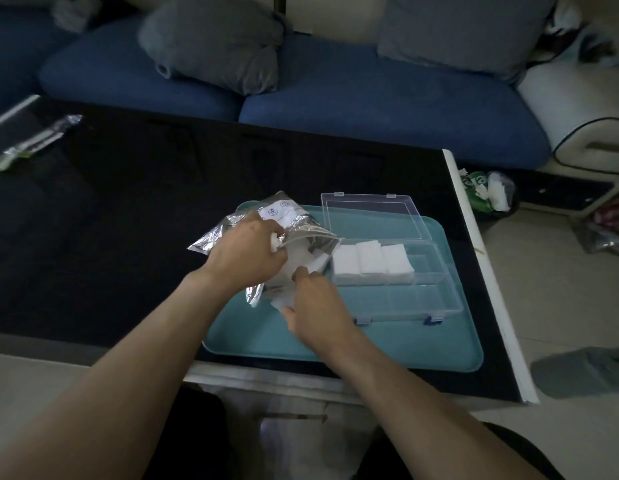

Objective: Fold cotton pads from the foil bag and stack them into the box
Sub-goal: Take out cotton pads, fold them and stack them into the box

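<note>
The crumpled silver foil bag [287, 220] lies on the left part of the teal tray [439, 355]. My left hand [247, 252] grips the bag at its open mouth. My right hand [315, 303] pinches a white cotton pad [303, 259] that sticks out of the bag's mouth. To the right stands the clear plastic box [436, 299], its lid [370, 213] swung back. Three stacks of folded white pads [370, 259] fill its back-left compartments. The box's front compartments show no pads.
The tray sits on a black glass table [110, 220] with a white right edge. A foil wrapper [34, 140] lies at the table's far left. A blue sofa [336, 95] with grey cushions runs behind. A small bin [491, 192] and a grey cloth [585, 372] are on the floor at right.
</note>
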The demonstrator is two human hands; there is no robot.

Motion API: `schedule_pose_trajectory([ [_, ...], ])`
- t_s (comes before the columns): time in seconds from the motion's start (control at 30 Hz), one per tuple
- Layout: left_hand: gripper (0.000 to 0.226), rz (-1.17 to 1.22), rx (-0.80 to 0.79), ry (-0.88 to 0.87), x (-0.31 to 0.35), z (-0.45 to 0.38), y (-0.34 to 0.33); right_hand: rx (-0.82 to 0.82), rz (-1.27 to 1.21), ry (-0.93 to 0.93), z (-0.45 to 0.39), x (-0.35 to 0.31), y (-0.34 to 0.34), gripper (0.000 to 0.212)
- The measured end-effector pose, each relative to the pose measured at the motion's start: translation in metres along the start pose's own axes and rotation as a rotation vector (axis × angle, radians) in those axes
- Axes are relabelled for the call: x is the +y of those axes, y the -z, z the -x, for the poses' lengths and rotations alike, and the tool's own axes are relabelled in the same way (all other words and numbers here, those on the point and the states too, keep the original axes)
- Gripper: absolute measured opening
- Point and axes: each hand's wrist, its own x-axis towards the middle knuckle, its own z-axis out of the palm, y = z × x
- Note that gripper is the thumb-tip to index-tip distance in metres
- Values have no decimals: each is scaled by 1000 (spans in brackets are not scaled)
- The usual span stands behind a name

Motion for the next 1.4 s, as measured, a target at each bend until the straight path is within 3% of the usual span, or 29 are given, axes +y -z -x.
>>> schedule_pose_trajectory([
  [0.17, 25, 25, 7, 63, -12, -6, -4, -18, -109, -28, -5, 2, 7, 10],
  [0.27, 28, 48, -18, 75, -18, -10, -4, 94, -211, -79, -9, 7, 27, 39],
  [0.37, 29, 84, -46, 108, -18, -12, -2, 156, -392, -140, -13, 10, 38, 23],
  [0.5, 32, 170, -90, 142, -17, -11, 1, 93, -567, -242, -21, 12, 32, 37],
  [0.7, 32, 474, -205, 290, -25, -13, 0, 64, -138, -182, -27, 3, 25, 50],
  [0.8, 28, 565, -161, 339, -29, -14, 0, 97, -107, -169, -25, -3, 24, 60],
  [0.93, 19, 555, -85, 360, -24, -16, -1, 158, -199, -161, -26, 0, 30, 36],
  [1.1, 20, 491, 10, 364, -19, -17, -2, 243, -396, -232, -27, 14, 37, 24],
  [1.23, 21, 470, 82, 378, -14, -15, -2, 254, -565, -300, -23, 18, 54, 37],
  [1.4, 20, 378, 136, 329, -5, -9, 5, 325, -682, -269, -14, 26, 80, 28],
])
